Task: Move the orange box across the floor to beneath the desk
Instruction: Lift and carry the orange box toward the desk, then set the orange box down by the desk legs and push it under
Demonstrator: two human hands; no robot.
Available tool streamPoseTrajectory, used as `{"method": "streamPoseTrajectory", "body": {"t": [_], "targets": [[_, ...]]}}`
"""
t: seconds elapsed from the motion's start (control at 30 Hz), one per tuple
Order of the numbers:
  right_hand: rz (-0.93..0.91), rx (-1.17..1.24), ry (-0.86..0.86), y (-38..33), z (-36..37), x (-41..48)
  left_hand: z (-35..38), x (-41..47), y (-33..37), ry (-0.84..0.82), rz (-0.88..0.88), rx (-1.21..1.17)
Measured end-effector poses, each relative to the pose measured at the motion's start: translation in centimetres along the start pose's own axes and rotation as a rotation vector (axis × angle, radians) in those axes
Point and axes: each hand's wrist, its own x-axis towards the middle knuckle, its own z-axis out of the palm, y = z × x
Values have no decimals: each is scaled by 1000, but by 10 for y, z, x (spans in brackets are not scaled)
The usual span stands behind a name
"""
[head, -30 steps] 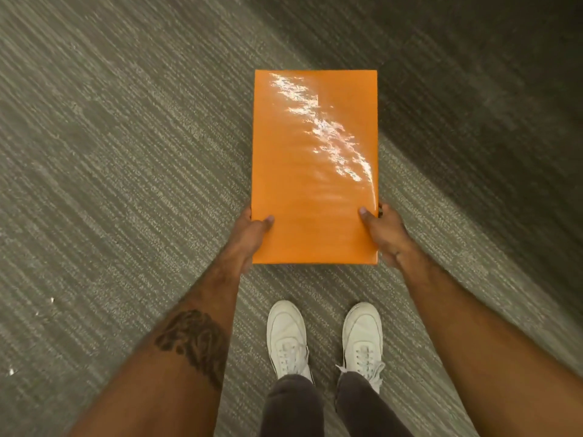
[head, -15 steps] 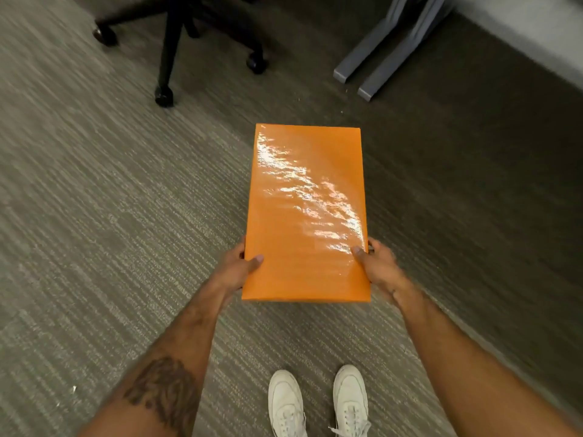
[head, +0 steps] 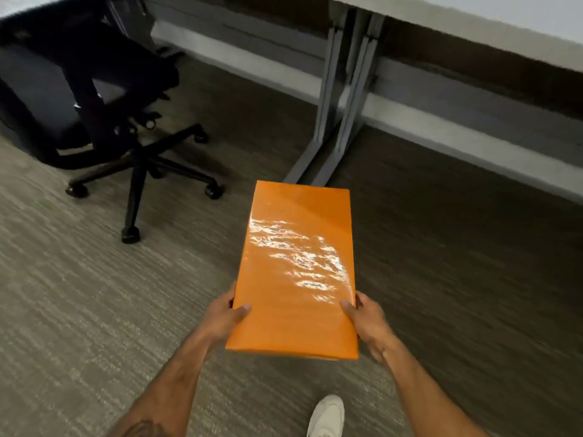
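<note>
A glossy orange box (head: 296,269) is held above the carpet in front of me, its long side pointing toward the desk. My left hand (head: 225,316) grips its near left edge with the thumb on top. My right hand (head: 367,323) grips the near right edge the same way. The desk (head: 504,29) runs across the top right, its white top over grey legs (head: 340,105). The box's far end overlaps the feet of those legs in view. Dark shadowed carpet lies under the desk.
A black office chair (head: 104,99) on a wheeled base (head: 142,171) stands at the upper left, close to the desk legs. A grey wall panel (head: 473,102) runs behind the desk. My white shoe (head: 326,417) shows at the bottom edge on grey carpet.
The view has lifted and moved forward: chair and desk legs now sit much closer and lower in frame. Both hands keep the same grip on the box. Only one shoe shows now.
</note>
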Motion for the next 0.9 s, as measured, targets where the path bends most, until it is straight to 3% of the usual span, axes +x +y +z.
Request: {"method": "streamPoseTrajectory", "body": {"t": [0.53,0.63,0.77,0.9], "targets": [[96,156,140,-73,-40,128,7,198,103,-254,8,129],[90,168,159,-77,-38,150,6,235,112,-226,-7,192],[119,187,170,-76,-33,199,6,299,116,-283,104,337],[104,226,183,-52,-32,252,18,357,109,-355,94,319]]}}
